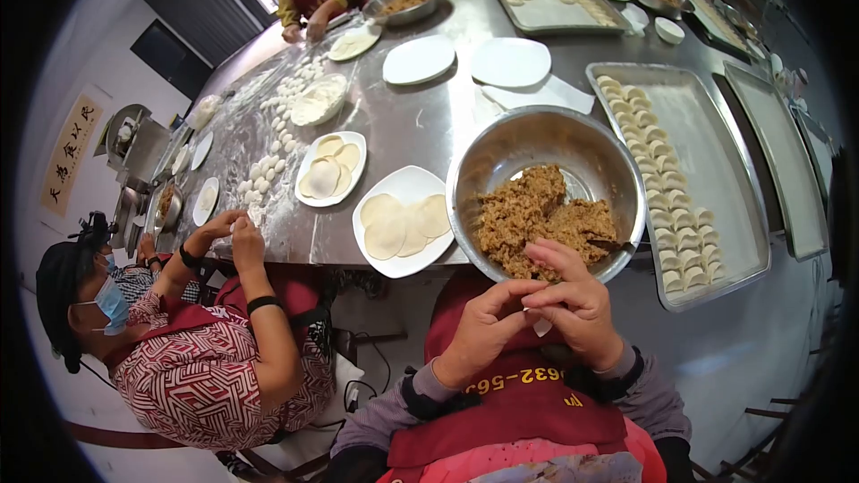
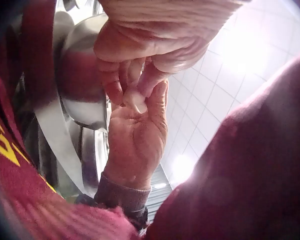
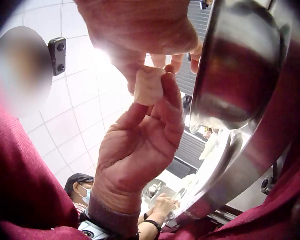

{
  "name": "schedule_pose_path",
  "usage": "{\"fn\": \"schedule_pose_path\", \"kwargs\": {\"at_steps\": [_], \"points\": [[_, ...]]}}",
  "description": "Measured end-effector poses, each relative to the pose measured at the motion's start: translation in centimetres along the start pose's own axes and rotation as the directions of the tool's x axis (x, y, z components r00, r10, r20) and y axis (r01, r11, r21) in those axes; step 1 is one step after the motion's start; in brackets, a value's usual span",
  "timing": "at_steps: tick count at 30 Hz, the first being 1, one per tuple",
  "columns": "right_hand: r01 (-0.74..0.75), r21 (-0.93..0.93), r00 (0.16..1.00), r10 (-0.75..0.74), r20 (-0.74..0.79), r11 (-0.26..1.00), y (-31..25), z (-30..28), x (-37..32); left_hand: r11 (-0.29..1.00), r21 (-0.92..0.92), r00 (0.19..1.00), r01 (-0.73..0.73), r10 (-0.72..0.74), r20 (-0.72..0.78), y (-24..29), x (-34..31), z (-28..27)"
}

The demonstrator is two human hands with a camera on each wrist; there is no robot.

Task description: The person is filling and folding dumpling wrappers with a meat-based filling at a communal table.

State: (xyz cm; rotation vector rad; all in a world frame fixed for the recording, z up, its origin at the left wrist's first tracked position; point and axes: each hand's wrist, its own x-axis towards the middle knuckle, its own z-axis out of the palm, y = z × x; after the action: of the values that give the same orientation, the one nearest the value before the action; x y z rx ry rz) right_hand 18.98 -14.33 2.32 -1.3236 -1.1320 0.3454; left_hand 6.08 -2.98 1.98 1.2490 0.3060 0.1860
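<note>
A small pale dumpling (image 1: 542,326) (image 2: 135,101) (image 3: 149,86) is pinched between both hands, just below the near rim of the steel bowl. The left hand (image 1: 488,326) (image 2: 162,30) (image 3: 140,150) holds it from one side with thumb and fingers; the right hand (image 1: 580,311) (image 2: 135,145) (image 3: 140,30) grips the other side. In the head view the fingers largely cover the dumpling. Brown filling (image 1: 537,215) lies in the steel bowl (image 1: 474,156), and a dark utensil handle (image 1: 613,244) rests at its right side.
Left of the bowl, square plates (image 1: 404,263) (image 1: 307,195) carry round wrappers. A long tray (image 1: 725,188) with rows of dumplings (image 1: 658,170) stands at the right. Dough pieces (image 1: 261,175) lie on the floured table (image 1: 344,237). A masked person (image 1: 210,340) sits at the left; others work across the table.
</note>
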Motion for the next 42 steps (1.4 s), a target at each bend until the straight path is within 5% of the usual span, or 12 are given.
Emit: {"fn": "schedule_pose_path", "kwargs": {"at_steps": [5, 10, 19, 23, 28, 36, 42], "points": [[-0.116, 0.116, 0.984, 0.13, -0.123, 0.986, -1.1, 1.0, -0.5, 0.967, -0.215, 0.989, -0.14, 0.128, -0.068, -0.1, 0.6, 0.6], [-0.032, 0.076, 0.995, 0.038, -0.089, 0.997, 1.0, 1.0, -0.6, 0.961, -0.266, 0.996, -0.078, 0.065, -0.058, -0.2, 0.5, 0.5], [-0.095, 0.192, 0.976, 0.129, -0.173, 0.977, 0.4, 1.5, -0.7, 0.904, -0.421, 0.996, -0.073, 0.085, 0.009, 0.2, 0.5, 0.6], [0.032, 0.047, 0.991, -0.025, -0.134, 0.998, 1.2, 1.1, 0.1, 0.846, -0.533, 0.998, -0.003, 0.034, 0.05, 0.1, 1.0, 0.2], [-0.069, 0.051, 0.972, 0.079, -0.223, 0.996, -0.4, 1.5, -0.1, 0.743, -0.668, 0.993, 0.053, 0.031, 0.113, 0.2, 1.2, -0.1], [0.049, 0.11, 0.977, -0.024, -0.211, 0.993, 1.4, 1.1, -0.5, 0.762, -0.643, 0.987, 0.075, 0.037, 0.159, 0.1, 1.3, 0.4], [0.059, -0.123, 0.975, -0.084, -0.205, 0.991, 0.6, 0.7, -0.2, 0.743, -0.662, 0.987, 0.1, 0.012, 0.162, 0.8, 1.2, 0.6]]}}
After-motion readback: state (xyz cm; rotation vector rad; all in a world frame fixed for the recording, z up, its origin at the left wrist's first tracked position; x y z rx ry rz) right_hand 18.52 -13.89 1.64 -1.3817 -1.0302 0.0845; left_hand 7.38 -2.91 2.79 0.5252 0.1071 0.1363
